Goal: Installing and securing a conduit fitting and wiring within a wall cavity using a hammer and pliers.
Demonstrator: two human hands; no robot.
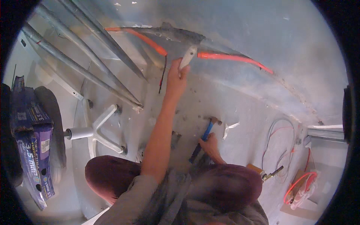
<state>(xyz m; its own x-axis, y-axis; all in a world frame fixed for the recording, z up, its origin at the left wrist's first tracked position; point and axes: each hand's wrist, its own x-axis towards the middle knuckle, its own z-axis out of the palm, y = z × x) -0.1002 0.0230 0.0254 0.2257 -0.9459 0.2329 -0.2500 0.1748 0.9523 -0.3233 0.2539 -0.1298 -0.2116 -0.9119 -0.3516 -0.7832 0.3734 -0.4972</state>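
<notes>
- Orange conduit runs along the wall groove (183,35): left piece (148,42) toward the groove's left end, right piece (236,58) along its right stretch.
- Done, by the look of it: groove opened up, both pieces lying along it.
- Left, by the look of it: the pieces' facing ends stand apart, not joined; groove rough and unfilled between them.
- Black-and-red wire (162,77) hangs loose from the left piece's end, below the groove.
- Left hand (177,78): just below the groove, between the facing ends. Fingers closed round a pale tool (189,56), its top near the right piece's end. Contact with the wall: cannot tell. Working end not clear either.
- Right hand (212,144): well below the groove, closed round the blue handle of the hammer (207,130), head toward the groove. Hammer well apart from the pale tool, so no blow landing now.
- White scrap (230,129) on the floor below the groove, not cleared.
- Wire coil (268,138) below the groove's right part, apparently unused.
- Overall judgement: partway, groove area unfinished.
</notes>
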